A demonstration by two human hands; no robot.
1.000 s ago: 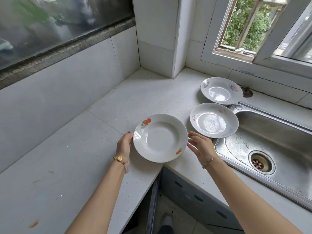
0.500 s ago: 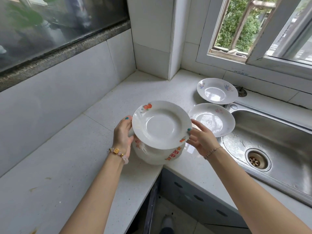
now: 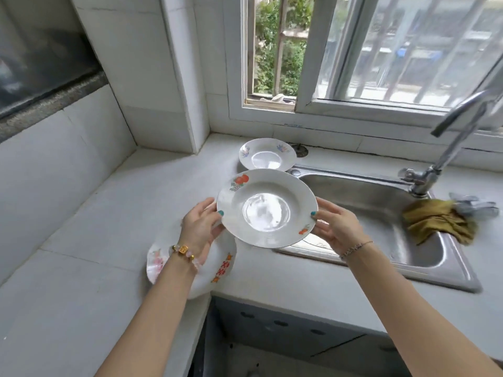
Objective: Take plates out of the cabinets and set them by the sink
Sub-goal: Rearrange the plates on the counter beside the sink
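Bench (image 3: 89, 240) is L-shaped and runs into a tiled corner. The long arm lies on the left, and the short arm goes right under the window (image 3: 353, 63). The sink (image 3: 381, 208) is sunk into the short arm, leaving only a narrow strip of bench at its front and left rims. Open bench space is mostly on the left arm and in the corner by the tiled pillar. The front edge drops to an open cabinet gap below.

Fruit-print plate (image 3: 266, 208) is held face up over the sink's left rim, just in front of the far plate (image 3: 267, 155), which lies flat on the bench at the sink's back-left corner. Their rims overlap in view; whether they touch cannot be told.

Left hand (image 3: 200, 227) grips the plate's left rim, thumb on top and fingers (image 3: 215, 231) curled beneath. Right hand (image 3: 337, 227) grips the right rim the same way: thumb on the rim, fingers (image 3: 325, 231) narrowly spread underneath.

A white bowl (image 3: 220, 268) with red marks sits below the left wrist, right at the bench's inner front corner. A faucet (image 3: 424, 180) stands at the sink's back right, and an olive cloth (image 3: 438, 221) hangs over the right rim.
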